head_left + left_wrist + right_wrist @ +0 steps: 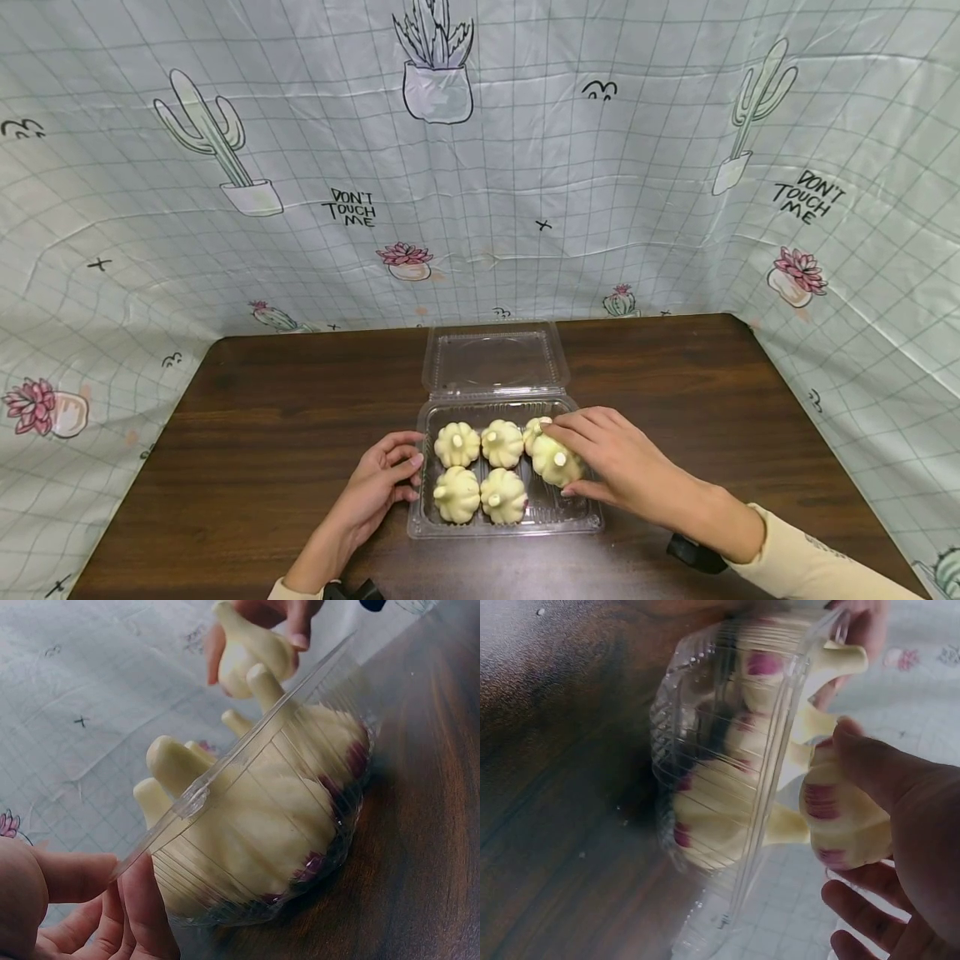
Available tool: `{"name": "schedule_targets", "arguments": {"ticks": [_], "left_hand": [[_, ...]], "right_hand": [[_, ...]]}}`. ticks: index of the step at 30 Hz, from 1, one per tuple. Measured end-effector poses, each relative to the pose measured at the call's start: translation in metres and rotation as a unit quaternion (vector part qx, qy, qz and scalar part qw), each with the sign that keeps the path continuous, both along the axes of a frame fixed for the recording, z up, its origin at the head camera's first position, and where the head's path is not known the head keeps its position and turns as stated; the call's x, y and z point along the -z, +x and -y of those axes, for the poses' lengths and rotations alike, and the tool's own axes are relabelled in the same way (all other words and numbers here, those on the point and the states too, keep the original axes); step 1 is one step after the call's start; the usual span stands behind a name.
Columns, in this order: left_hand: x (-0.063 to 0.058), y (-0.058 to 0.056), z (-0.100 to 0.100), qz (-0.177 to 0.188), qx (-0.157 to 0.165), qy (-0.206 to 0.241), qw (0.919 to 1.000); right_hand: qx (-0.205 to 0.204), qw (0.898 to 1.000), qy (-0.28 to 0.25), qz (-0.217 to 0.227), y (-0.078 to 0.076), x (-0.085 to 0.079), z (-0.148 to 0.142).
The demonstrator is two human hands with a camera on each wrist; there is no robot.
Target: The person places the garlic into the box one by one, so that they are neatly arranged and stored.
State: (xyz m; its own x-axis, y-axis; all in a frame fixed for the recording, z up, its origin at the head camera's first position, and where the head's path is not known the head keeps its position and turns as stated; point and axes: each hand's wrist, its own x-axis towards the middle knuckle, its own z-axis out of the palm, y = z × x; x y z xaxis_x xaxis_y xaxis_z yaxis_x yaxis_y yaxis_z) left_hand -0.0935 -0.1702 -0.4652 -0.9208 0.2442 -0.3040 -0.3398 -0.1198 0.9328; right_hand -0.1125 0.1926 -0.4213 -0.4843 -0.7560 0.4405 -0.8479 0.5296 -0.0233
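Observation:
A clear plastic clamshell container (551,527) stands on the table with several cream-coloured garlic bulbs (457,444) inside, their stems upward. Purple patches mark the lower parts of the bulbs in both wrist views. My left hand (372,486) is at the container's left side; the left wrist view shows its thumb and fingers pinching the plastic rim (187,804). My right hand (626,462) grips one garlic bulb (840,814) between thumb and fingers, over the right part of the container. In the head view, that bulb partly hides another behind it.
The container's lid (495,360) is hinged back and lies toward the rear of the dark wooden table (300,400). A pale grid-patterned cloth (495,167) with cactus drawings hangs behind and along both sides of the table.

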Motion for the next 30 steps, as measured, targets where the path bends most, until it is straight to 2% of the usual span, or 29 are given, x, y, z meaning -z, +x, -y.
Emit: {"name": "schedule_targets", "arguments": {"ticks": [13, 30], "left_hand": [[-0.0008, -0.0002, -0.0002, 0.0, 0.0, 0.0, 1.0], [-0.0007, 0.0011, -0.0008, 0.0, 0.0, -0.003, 1.0]], "right_hand": [[-0.049, 0.997, 0.051, 0.019, 0.0005, 0.0062, -0.0009], [-0.051, 0.992, 0.11, 0.043, -0.0021, -0.0023, 0.004]]}}
